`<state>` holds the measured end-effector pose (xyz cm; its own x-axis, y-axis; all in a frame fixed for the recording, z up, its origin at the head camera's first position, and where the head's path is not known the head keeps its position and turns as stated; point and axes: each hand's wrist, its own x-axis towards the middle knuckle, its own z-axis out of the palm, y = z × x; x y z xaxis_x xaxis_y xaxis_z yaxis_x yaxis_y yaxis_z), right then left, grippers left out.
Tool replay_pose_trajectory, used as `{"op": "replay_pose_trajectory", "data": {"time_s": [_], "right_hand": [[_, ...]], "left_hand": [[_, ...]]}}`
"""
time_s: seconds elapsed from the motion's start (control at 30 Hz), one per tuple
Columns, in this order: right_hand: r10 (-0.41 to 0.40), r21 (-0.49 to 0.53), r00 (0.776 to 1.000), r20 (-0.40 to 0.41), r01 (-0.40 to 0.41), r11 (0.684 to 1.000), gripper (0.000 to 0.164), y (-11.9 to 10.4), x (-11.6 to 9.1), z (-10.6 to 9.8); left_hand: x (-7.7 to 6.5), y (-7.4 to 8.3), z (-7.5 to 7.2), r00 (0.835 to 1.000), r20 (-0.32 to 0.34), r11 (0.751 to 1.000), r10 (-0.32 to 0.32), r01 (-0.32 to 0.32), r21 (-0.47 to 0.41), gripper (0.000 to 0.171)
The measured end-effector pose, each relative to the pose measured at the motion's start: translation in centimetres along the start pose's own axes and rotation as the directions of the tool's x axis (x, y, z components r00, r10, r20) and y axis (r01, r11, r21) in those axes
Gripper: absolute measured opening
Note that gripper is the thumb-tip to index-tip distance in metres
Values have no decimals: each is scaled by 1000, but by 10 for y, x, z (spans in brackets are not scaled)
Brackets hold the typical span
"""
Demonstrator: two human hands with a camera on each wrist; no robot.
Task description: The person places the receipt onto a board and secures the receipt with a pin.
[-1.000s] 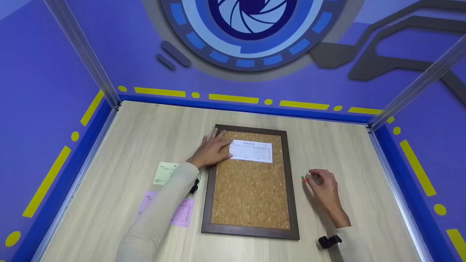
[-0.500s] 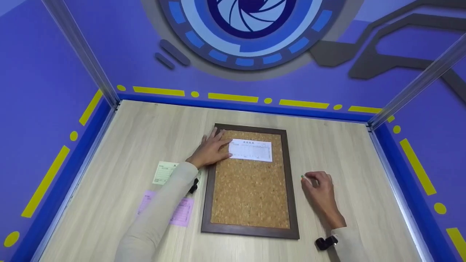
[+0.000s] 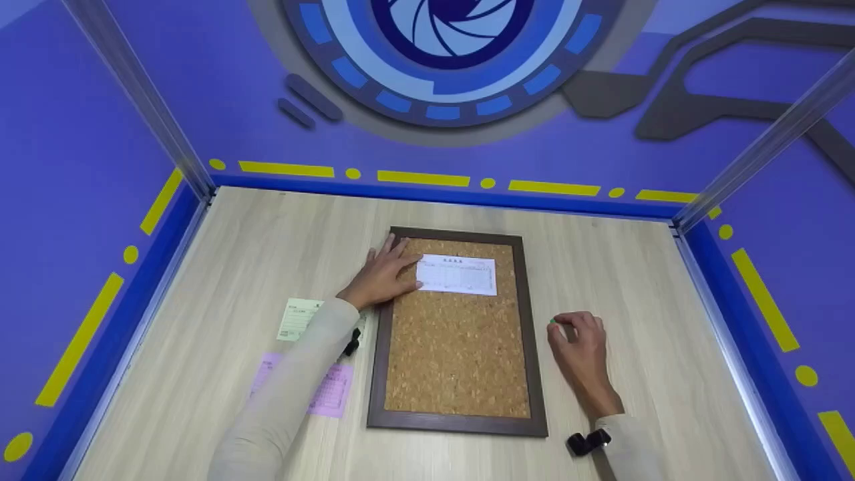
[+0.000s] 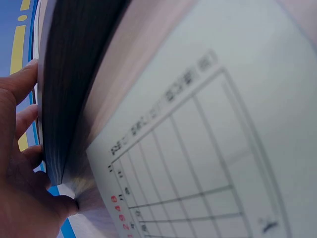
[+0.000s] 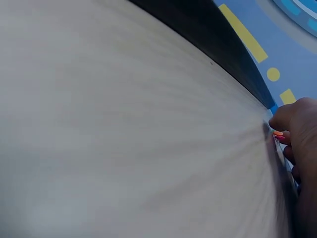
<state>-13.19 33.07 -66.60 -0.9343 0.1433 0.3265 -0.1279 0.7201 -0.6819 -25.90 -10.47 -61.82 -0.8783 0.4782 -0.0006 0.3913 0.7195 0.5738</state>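
Observation:
A white printed slip [image 3: 459,275] lies on the upper part of the framed cork board [image 3: 457,354]. My left hand [image 3: 382,277] rests over the board's upper left frame, thumb and forefinger spread onto the slip's left edge. In the left wrist view several fingers [image 4: 26,82] lie along the outside of the dark frame [image 4: 74,74]. Right of the board, my right hand [image 3: 580,339] is low at the table, thumb and forefinger pinching at small bright push pins. Orange and pink of a push pin [image 5: 279,133] shows at the fingertips in the right wrist view; a green bit also shows in the head view.
A green slip [image 3: 294,321] and a purple slip [image 3: 332,393] lie on the wooden table [image 3: 641,280] left of the board, partly under my left forearm. Blue panels [image 3: 427,143] with yellow marks close off the table's back and sides.
My right hand has moved slightly left, its thumb and forefinger closing in on the push pins, which are now mostly covered. The left hand stays on the slip and frame.

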Motion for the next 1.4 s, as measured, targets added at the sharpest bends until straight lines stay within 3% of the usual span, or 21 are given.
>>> {"op": "replay_pose_trajectory", "data": {"time_s": [0.6, 1.07, 1.4], "right_hand": [[47, -25, 999, 7, -47, 999, 11, -1, -1, 1], [-44, -49, 999, -16, 43, 998, 13, 0, -3, 1], [-52, -39, 998, -22, 52, 998, 12, 0, -4, -1]], "left_hand": [[1, -1, 1, 1000, 5, 1000, 6, -6, 7, 67], [-1, 2, -1, 1000, 4, 1000, -11, 11, -1, 69], [0, 1, 1, 1000, 16, 1000, -26, 26, -15, 69]]}}
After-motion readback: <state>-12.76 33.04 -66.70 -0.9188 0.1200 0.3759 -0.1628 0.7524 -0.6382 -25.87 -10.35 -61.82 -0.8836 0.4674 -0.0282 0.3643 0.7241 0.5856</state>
